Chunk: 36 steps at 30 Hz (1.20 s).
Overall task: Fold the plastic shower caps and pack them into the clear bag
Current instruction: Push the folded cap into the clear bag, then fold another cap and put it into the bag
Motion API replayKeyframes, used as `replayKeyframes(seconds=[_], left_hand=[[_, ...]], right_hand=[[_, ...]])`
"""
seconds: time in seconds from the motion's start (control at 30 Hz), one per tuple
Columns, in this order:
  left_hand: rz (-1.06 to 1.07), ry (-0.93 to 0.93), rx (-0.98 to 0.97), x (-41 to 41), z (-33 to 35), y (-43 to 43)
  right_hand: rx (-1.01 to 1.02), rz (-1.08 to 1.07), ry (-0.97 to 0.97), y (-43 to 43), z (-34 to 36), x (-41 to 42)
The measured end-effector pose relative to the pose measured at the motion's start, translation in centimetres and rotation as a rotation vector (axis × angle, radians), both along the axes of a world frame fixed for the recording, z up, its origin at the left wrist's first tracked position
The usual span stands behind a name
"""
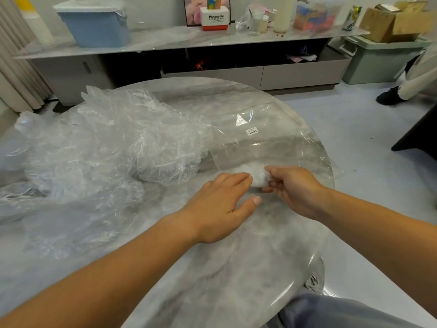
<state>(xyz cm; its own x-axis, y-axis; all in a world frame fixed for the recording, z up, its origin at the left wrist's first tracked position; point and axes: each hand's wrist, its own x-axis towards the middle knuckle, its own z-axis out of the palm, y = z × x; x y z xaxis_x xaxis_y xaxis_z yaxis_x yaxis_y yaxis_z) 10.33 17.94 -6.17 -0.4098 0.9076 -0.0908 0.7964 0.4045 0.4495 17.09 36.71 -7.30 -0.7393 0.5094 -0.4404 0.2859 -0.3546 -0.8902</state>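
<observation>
Where the marbled round desk (236, 280) curves closest to the camera, a knee in grey trousers (331, 311) and a grey shoe (314, 280) show beside its rim. 2 bare forearms reach forward over the desktop and meet right of its middle.

The left hand (220, 209) lies flat and low over the desk, its fingers straight and close together and its thumb spread to the side; it grips nothing, and its fingertips touch a folded shower cap (256, 174). The right hand (295, 190) has its fingers curled and pinches that small white bundle from the other side. The bundle sits at the near edge of the clear bag (272, 143); whether it is already inside the film cannot be told.

The bag lies flat on the right half of the desk, stretching away from the hands, with 1 small white barcode label (252, 131) on it. To its left, a big crumpled pile of loose shower caps (113, 147) covers much of the desk's left side and touches the bag's left edge.

Beyond the desk, a long sideboard (189, 41) along the wall holds a blue bin (94, 24), a red-and-white Panasonic box (215, 18) and a cardboard box (390, 22).
</observation>
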Motion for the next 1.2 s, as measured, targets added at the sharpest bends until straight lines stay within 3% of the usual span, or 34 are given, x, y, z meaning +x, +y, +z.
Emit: replayKeyframes(seconds=[0.17,0.33,0.47,0.6,0.7,0.8,0.97,1.1,1.2], left_hand=[[0.011,-0.008,-0.001,-0.2,-0.1,0.2],[0.019,0.002,-0.032,-0.6,-0.8,0.0],[0.002,0.014,-0.054,-0.5,-1.3,-0.2],[-0.009,0.083,-0.032,-0.5,-1.5,-0.6],[-0.006,0.125,-0.064,-0.5,-1.4,-0.6],[0.013,0.142,-0.076,-0.1,-1.5,-0.4],[0.049,0.106,-0.013,0.4,-0.5,-2.7],[0.119,0.179,0.024,-1.3,1.4,-9.0],[0.284,0.273,0.111,-3.8,3.6,-15.0]], right_hand=[[0.037,0.045,0.022,0.6,0.0,-0.7],[0.398,0.245,-0.186,1.8,-0.2,0.1],[0.605,0.471,-0.190,1.4,0.8,2.6],[0.980,0.567,-0.288,0.3,2.4,4.3],[1.214,0.604,-0.266,-1.4,3.7,4.6],[1.362,0.509,-0.156,-2.5,4.1,4.3],[1.268,0.405,0.076,-3.1,4.7,2.3],[1.247,0.540,0.194,-6.3,5.2,-0.8],[1.217,0.677,0.219,-10.3,6.0,-3.6]])
